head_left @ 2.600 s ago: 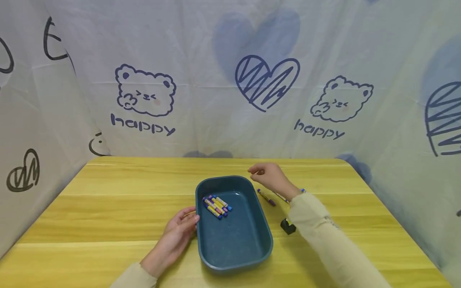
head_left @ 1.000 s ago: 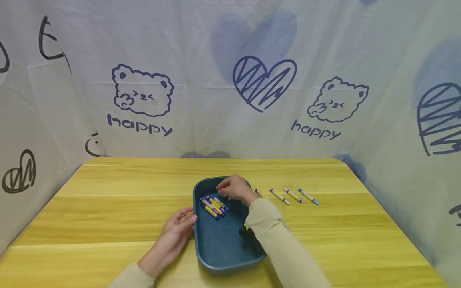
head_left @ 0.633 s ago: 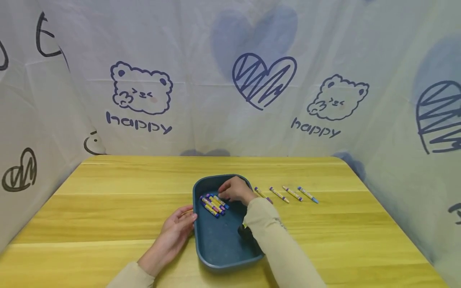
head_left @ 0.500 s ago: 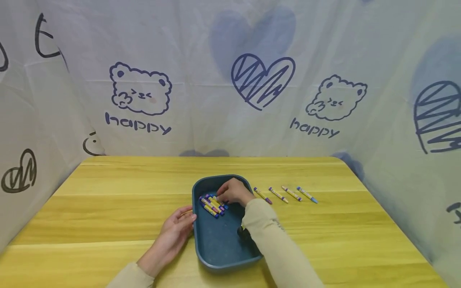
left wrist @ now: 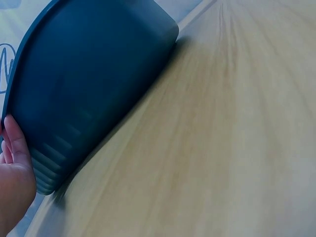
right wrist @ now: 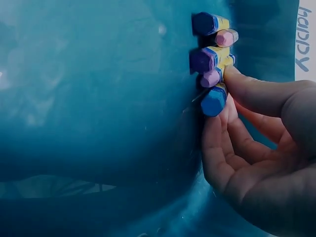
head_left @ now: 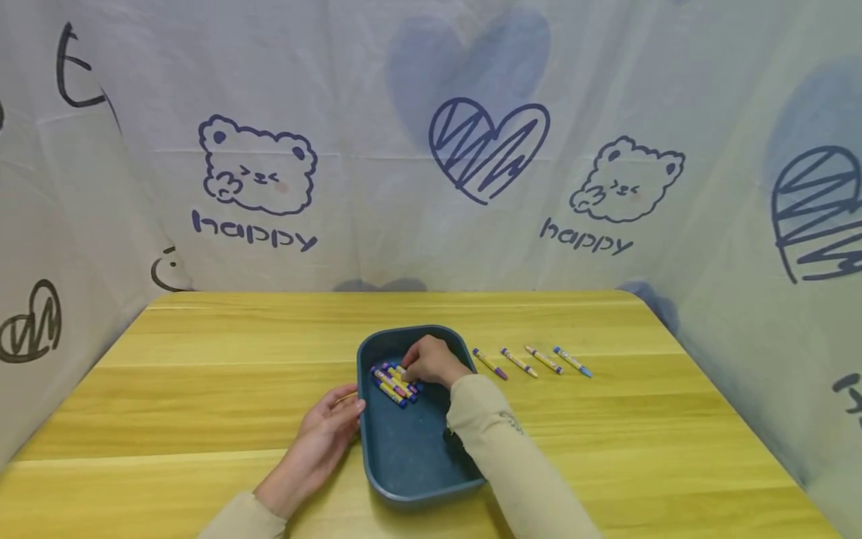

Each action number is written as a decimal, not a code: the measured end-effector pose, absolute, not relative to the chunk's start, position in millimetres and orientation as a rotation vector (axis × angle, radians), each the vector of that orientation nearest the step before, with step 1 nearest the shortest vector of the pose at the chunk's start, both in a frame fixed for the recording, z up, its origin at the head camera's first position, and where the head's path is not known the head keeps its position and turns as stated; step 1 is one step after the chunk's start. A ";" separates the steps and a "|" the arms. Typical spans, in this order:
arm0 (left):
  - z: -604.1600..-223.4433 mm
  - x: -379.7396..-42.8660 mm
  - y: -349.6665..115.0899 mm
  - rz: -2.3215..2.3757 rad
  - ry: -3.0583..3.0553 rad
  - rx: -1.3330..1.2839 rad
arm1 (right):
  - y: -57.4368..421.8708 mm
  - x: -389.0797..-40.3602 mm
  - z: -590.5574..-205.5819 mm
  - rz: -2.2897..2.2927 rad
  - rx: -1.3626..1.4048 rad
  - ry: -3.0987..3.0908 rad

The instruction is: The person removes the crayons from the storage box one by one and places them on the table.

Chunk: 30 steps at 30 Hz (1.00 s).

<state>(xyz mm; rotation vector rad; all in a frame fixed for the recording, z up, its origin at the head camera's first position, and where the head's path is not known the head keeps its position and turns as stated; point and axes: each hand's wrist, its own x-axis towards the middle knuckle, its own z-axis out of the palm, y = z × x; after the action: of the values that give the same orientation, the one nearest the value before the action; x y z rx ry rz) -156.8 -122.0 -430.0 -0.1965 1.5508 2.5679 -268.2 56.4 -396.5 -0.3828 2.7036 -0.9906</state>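
A dark blue-green plastic bin (head_left: 411, 457) sits on the wooden table. My left hand (head_left: 330, 419) holds its left side, thumb at the rim and fingers against the outer wall; in the left wrist view that hand (left wrist: 15, 173) shows at the bin's edge. Inside the bin lies a small pile of crayons (head_left: 390, 385) with yellow wrappers. Reaching in from the right, my right hand (head_left: 433, 361) covers the pile's right end. In the right wrist view its thumb and fingers pinch the crayons, the thumb above and the fingers below a blue-tipped crayon (right wrist: 214, 101).
Right of the bin, several more crayons lie spaced in a row on the table: a purple-tipped crayon (head_left: 489, 363), two pale-tipped ones and a blue-tipped crayon (head_left: 572, 361). A patterned white cloth (head_left: 377, 195) hangs behind the table (head_left: 222, 419).
My right hand has come from beyond the bin's right edge down into it, then slid left onto the crayon pile. The left hand has stayed on the bin.
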 end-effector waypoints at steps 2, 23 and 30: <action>-429.9 -156.7 -122.0 2.564 1.550 -0.205 | 56.1 -268.8 -397.2 -0.981 -0.378 2.704; -430.2 -155.2 -122.8 2.564 1.547 -0.200 | 52.8 -267.7 -396.4 -0.991 -0.381 2.703; -430.1 -156.1 -122.9 2.560 1.554 -0.189 | 53.0 -267.4 -394.7 -0.997 -0.423 2.714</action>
<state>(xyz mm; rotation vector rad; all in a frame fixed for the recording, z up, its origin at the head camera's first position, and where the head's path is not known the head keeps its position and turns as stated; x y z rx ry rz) -156.1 -122.9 -430.1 -0.1889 1.5544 2.5598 -267.4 53.0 -394.7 -0.4227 2.7136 -0.9974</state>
